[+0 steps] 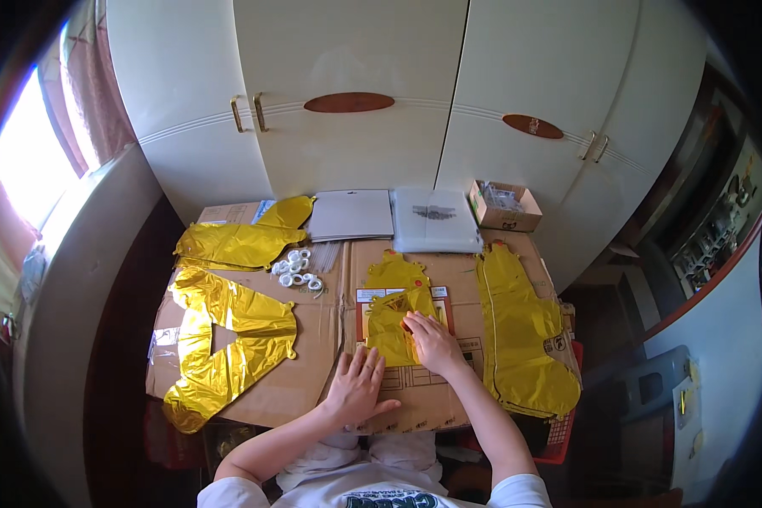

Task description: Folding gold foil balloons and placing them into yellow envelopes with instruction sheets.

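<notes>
A gold foil balloon (389, 326), flat and partly folded, lies on a printed card (440, 309) in front of me. My right hand (432, 341) rests on the balloon's right side, its fingers reaching across the foil and its thumb hidden. Beside the foil's lower left edge, my left hand (357, 385) lies palm down with the fingers stretched out and the thumb apart. Another piece of gold foil (398, 269) shows just beyond the card. All of this sits on a cardboard sheet (313, 364).
More flat gold foil balloons lie at the left (258, 317), far left (237, 245) and right (525, 339). White ribbon rolls (295, 269) sit near clear straws (324, 256). Behind are a grey-white stack (351, 214), clear plastic bags (436, 229) and a small cardboard box (516, 218), before cabinets.
</notes>
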Available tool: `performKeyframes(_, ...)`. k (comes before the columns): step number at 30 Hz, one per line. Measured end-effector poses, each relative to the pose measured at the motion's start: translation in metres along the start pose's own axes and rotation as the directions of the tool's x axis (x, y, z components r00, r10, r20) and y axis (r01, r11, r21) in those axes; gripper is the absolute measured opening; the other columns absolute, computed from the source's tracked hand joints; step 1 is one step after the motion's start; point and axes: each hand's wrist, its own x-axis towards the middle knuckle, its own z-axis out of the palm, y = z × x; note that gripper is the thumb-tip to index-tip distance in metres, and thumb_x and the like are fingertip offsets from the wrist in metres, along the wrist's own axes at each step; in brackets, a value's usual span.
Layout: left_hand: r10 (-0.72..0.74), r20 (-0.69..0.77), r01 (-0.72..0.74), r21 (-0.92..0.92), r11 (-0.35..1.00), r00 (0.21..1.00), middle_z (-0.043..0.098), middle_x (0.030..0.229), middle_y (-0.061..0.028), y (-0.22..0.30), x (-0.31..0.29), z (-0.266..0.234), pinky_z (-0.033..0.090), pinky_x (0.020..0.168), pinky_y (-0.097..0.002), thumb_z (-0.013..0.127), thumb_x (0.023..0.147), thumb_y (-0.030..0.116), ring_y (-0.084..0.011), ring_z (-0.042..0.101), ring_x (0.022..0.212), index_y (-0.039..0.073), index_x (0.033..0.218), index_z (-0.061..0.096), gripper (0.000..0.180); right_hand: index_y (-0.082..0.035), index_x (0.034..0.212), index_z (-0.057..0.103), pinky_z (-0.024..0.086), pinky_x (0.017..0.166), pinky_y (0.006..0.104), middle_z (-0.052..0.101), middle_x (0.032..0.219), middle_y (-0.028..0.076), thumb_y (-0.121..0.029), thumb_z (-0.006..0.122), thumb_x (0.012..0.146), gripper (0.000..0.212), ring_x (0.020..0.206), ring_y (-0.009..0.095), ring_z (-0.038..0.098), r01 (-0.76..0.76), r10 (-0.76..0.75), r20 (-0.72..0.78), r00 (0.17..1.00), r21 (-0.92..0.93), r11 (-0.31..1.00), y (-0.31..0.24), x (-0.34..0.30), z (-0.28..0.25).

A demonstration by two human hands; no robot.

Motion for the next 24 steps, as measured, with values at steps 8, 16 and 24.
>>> performKeyframes(8, 0.010, 0.006, -0.009, -0.111, 0.994, 1.000, 0.041, 0.144, -0.0280, 0.013, 0.019, 0.003, 0.030, 0.112, -0.0522, 0.050, 0.085, 0.070, -0.0411, 0.035, 0.138, -0.011, 0.133, 0.047, 0.094, -0.005, 0.134, 0.048, 0.035, 0.113, 0.0425, 0.051, 0.141, 0.015, -0.009, 0.048, 0.093, 0.041, 0.133, 0.029, 0.047, -0.011, 0.011, 0.025, 1.000, 0.000, 1.000, 0.001, 0.000, 0.001)
performKeyframes(16, 0.278, -0.030, -0.279, -0.141, 0.950, 0.960, 0.038, 0.148, -0.0263, 0.010, 0.043, 0.017, 0.026, 0.115, -0.0493, 0.041, 0.086, 0.076, -0.0398, 0.034, 0.139, -0.007, 0.141, 0.040, 0.100, -0.003, 0.135, 0.047, 0.034, 0.114, 0.0422, 0.049, 0.142, 0.015, -0.006, 0.047, 0.092, 0.043, 0.135, 0.030, 0.044, -0.009, 0.007, 0.039, 0.999, 0.037, 0.999, 0.008, -0.001, 0.008)
performKeyframes(24, 0.266, 0.012, -0.264, -0.077, 0.961, 0.964, 0.038, 0.149, -0.0250, 0.011, 0.042, 0.017, 0.024, 0.115, -0.0514, 0.040, 0.082, 0.081, -0.0401, 0.032, 0.141, -0.005, 0.143, 0.038, 0.105, -0.006, 0.134, 0.051, 0.033, 0.112, 0.0467, 0.051, 0.141, 0.010, -0.019, 0.052, 0.095, 0.041, 0.134, 0.027, 0.045, 0.032, -0.031, 0.010, 0.999, -0.159, 0.987, 0.014, 0.012, -0.001)
